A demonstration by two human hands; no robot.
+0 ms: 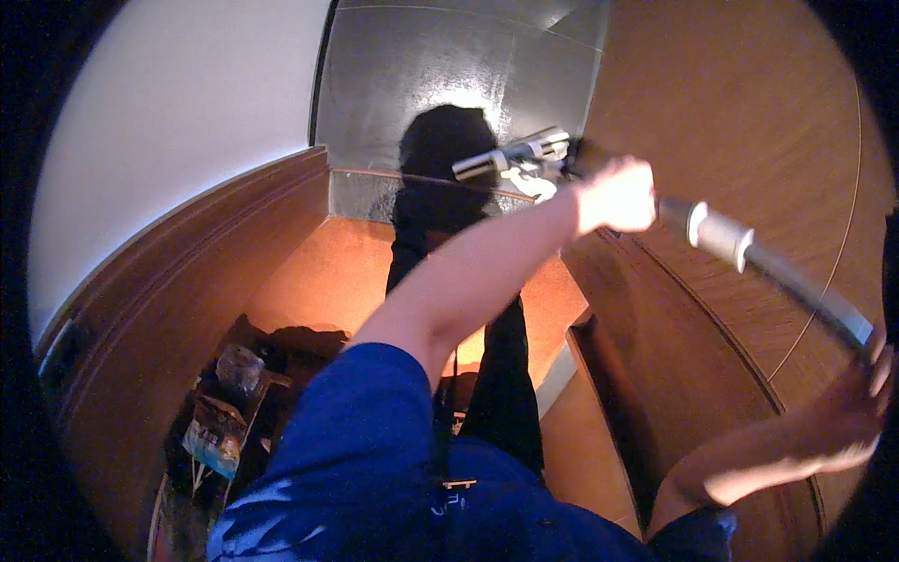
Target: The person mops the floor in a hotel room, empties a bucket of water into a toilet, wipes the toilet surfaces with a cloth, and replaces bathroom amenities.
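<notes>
My left hand (pixel 618 197) is closed around the shaft of a long-handled tool (pixel 727 239), which slants across the upper right. Beyond that hand, the tool's head (pixel 509 158) has shiny metal cylinders and white parts, blurred by motion. On the other side of it, the shaft carries a pale sleeve, then runs as a grey pole to a light-blue end. At this end my right hand (pixel 860 407) holds the pole; its fingers are dim and partly cut off by the picture's rim. My left forearm crosses in front of my body.
Ahead lies a grey tiled surface (pixel 372 91) with a raised edge. Wood panelling stands at left (pixel 211 239) and right (pixel 702 105), with a wooden edge (pixel 604 393) near my right leg. Items, including a printed packet (pixel 214 435), lie at lower left. The floor is orange-lit.
</notes>
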